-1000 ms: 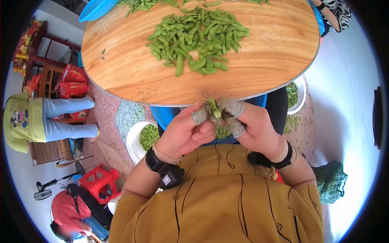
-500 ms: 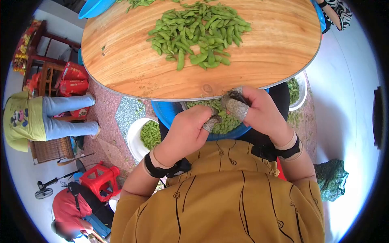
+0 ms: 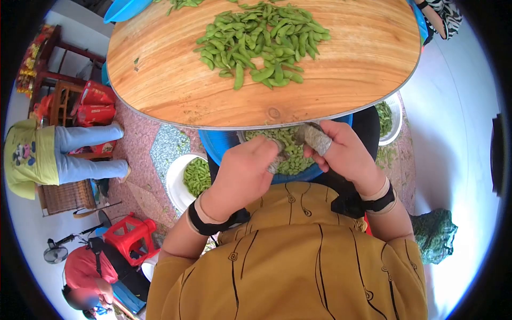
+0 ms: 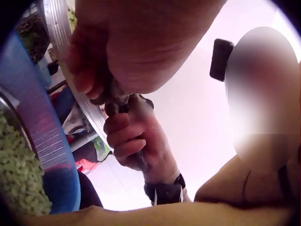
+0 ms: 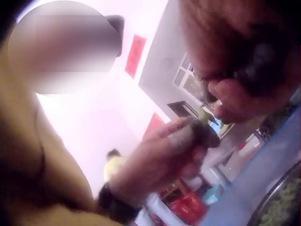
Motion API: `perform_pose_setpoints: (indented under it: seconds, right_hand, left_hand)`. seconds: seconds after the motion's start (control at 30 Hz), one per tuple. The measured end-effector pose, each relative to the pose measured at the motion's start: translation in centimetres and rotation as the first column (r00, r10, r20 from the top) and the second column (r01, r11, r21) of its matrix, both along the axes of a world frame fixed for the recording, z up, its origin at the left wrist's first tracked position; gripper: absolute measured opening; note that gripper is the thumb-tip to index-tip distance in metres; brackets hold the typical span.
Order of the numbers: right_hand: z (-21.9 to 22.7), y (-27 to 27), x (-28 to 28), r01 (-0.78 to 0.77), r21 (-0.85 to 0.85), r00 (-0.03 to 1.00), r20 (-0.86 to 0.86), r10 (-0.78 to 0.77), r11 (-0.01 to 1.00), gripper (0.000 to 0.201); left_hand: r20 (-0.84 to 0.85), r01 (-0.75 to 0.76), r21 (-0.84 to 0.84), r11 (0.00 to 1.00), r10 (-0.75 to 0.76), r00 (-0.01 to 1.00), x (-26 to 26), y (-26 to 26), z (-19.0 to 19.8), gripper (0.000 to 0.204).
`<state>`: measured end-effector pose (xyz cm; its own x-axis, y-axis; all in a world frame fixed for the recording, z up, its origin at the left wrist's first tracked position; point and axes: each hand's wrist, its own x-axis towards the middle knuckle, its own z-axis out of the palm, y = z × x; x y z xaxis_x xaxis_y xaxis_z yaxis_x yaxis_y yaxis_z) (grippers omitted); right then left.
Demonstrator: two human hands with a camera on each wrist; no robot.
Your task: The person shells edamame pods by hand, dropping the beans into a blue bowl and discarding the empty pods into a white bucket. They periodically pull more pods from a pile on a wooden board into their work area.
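My left hand (image 3: 240,168), wrapped at the fingertips, curls over a blue basin (image 3: 208,146) of shelled green beans (image 3: 290,152). In the right wrist view, the left hand's fingers pinch a small green edamame pod (image 5: 205,116). My right hand (image 3: 344,152) is close beside the left, its wrapped thumb and forefinger bent toward each other. Its fingertips are right at the pod in the right wrist view; I cannot tell whether they grip anything. A heap of edamame pods (image 3: 261,42) lies on the wooden table (image 3: 176,98) ahead.
A white tub (image 3: 177,184) of green pods stands at the left; another white container (image 3: 393,125) of green matter is at the right. A blue bowl (image 3: 125,8) is at the table's far left. Two people, a red stool (image 3: 130,237) and a fan (image 3: 55,253) are at left.
Both hands were together on a green pod at the table edge. They have since drawn apart and the left has come back over the basin. The view has tilted slightly.
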<state>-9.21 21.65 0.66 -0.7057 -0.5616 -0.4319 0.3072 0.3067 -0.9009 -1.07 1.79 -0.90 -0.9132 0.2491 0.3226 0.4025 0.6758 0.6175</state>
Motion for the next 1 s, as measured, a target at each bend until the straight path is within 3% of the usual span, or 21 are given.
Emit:
perform_pose_setpoints:
  seconds: [0.07,0.17,0.3,0.37,0.4,0.47,0.5,0.57,0.6,0.67,0.7,0.77,0.9,0.97,1.0]
  right_hand:
    - [0.0,-0.4,-0.5,-0.065,-0.019,0.993,0.094,0.066,0.998,0.022]
    - [-0.2,-0.5,-1.0,-0.155,-0.062,0.981,0.108,0.161,0.986,0.021]
    - [-1.1,-0.7,-0.6,-0.117,-0.109,0.98,0.149,0.133,0.987,0.019]
    - [-1.0,-0.9,-0.4,0.081,-0.259,0.98,0.197,-0.03,0.963,0.016]
    - [-0.9,-0.9,-0.2,0.076,-0.261,0.981,0.191,-0.025,0.962,0.016]
    - [-0.7,-1.0,0.3,0.119,-0.246,0.988,0.126,-0.09,0.962,0.015]
    - [-1.0,-1.3,0.8,0.116,-0.249,0.989,0.122,-0.088,0.962,0.015]
    - [-2.0,-2.3,1.7,0.15,-0.345,0.937,-0.249,-0.244,0.926,0.015]
    - [-2.1,-2.0,1.5,0.147,-0.345,0.938,-0.249,-0.241,0.927,0.015]
    - [-2.5,-1.2,1.2,-0.011,-0.062,0.782,-0.622,-0.03,0.998,0.017]
    - [-2.4,-1.1,1.3,-0.008,-0.06,0.785,-0.619,-0.031,0.998,0.017]
    - [-1.8,-1.1,1.3,-0.142,0.003,0.689,-0.717,0.101,0.99,0.02]
    - [-0.9,-0.7,1.4,-0.136,-0.029,0.813,-0.575,0.095,0.99,0.022]
    - [0.4,-0.4,1.1,-0.156,-0.018,0.895,-0.426,0.134,0.988,0.023]
    - [0.3,-0.5,1.1,-0.156,-0.018,0.895,-0.425,0.133,0.988,0.023]
  left_hand:
    - [0.059,0.021,-0.242,0.97,-0.007,0.998,0.4,0.5,0.6,0.024]
    - [-0.042,0.018,-0.303,0.953,-0.032,0.999,0.5,0.3,0.7,0.025]
    - [-0.047,0.003,-0.297,0.955,-0.017,0.999,0.7,-0.1,1.4,0.025]
    - [0.101,-0.077,-0.264,0.962,0.107,0.989,0.8,-0.3,2.0,0.022]
    - [0.095,-0.083,-0.265,0.961,0.111,0.989,0.7,-0.4,1.6,0.022]
    - [0.205,-0.097,0.118,0.988,0.071,0.976,0.5,-0.7,0.0,0.019]
    - [0.201,-0.099,0.116,0.988,0.074,0.977,0.5,-0.4,-0.3,0.019]
    - [0.438,-0.248,0.481,0.841,0.014,0.899,0.6,0.7,-0.7,0.02]
    - [0.438,-0.25,0.482,0.84,0.017,0.899,0.5,0.8,-0.5,0.02]
    - [0.653,-0.435,0.651,0.622,-0.167,0.739,-0.2,0.9,0.0,0.019]
    - [0.655,-0.436,0.651,0.622,-0.17,0.736,-0.2,0.9,-0.1,0.019]
    - [0.725,-0.618,0.677,0.399,-0.218,0.654,-0.3,0.6,-0.3,0.018]
    - [0.656,-0.51,0.697,0.504,-0.16,0.738,0.0,-0.2,-1.0,0.019]
    - [0.597,-0.436,0.528,0.729,0.047,0.801,0.2,-0.2,-0.6,0.024]
    - [0.599,-0.437,0.527,0.729,0.046,0.8,0.2,0.0,-0.4,0.024]
